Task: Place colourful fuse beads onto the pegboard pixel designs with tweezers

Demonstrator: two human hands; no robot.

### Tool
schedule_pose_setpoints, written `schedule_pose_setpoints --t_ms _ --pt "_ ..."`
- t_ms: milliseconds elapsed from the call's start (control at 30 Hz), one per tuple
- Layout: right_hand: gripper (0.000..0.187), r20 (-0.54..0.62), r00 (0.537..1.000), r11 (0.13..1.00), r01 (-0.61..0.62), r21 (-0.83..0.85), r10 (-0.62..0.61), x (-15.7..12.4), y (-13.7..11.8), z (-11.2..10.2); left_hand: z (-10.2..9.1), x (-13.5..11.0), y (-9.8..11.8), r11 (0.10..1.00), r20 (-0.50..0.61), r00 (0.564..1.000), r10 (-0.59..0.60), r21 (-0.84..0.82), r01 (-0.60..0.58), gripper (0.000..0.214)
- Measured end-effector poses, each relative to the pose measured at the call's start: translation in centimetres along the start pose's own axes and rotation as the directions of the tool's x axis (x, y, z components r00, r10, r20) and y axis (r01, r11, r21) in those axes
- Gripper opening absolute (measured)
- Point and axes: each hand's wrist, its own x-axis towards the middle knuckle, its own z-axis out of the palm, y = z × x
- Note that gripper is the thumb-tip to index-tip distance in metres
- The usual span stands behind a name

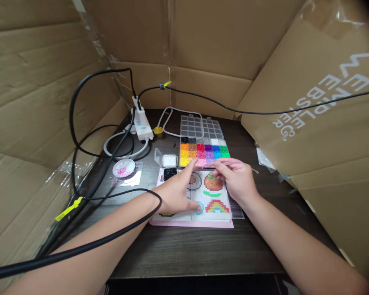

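Observation:
My right hand (238, 180) pinches a slim pink pen-like tool (233, 162), whose tip points left along the near edge of the bead box. My left hand (176, 192) is open, thumb and forefinger spread, over a pattern board (199, 219) with a pink border. Its fingertips reach close to the bead box, and some fingers are hidden behind the hand. On the board lie pixel designs, among them a round orange-red figure (213, 182) with a green strip below and a rainbow (217, 207). Beyond both hands stands the open bead box (204, 151), its compartments filled with coloured beads.
A small box of black beads (170, 174) and one of white beads (169, 160) stand left of the bead box. A white dish (123, 168) holds pink beads. A power strip (142, 125) lies farther back. A black cable (110, 233) crosses above my left forearm. Cardboard walls (209, 41) enclose the table.

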Motion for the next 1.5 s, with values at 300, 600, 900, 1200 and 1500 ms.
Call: schedule_pose_setpoints --t_ms 300,600,900,1200,1500 --pt "0.014 0.093 0.985 0.986 0.139 0.09 -0.147 3.5 -3.8 3.9 -0.3 -0.4 1.0 0.998 -0.008 1.0 0.026 0.052 -0.026 0.11" --pt "0.023 0.282 0.957 0.994 -0.041 -0.105 0.069 4.8 -2.4 9.6 -0.2 -0.3 0.3 0.984 0.024 0.991 0.129 0.122 -0.131 0.118" --pt "0.024 0.287 0.955 0.997 -0.07 -0.022 0.074 5.4 -1.4 8.5 0.0 -0.3 0.2 0.978 0.033 0.986 0.161 0.126 -0.164 0.124" --pt "0.019 0.268 0.953 0.987 -0.118 -0.113 0.144 5.0 -1.3 9.4 -0.2 -0.3 0.6 0.98 0.039 0.99 0.137 0.143 -0.141 0.107" --pt "0.016 0.237 0.962 0.987 -0.114 -0.109 0.138 4.7 -1.0 9.3 -0.2 -0.3 0.6 0.983 0.043 0.991 0.127 0.132 -0.131 0.101"
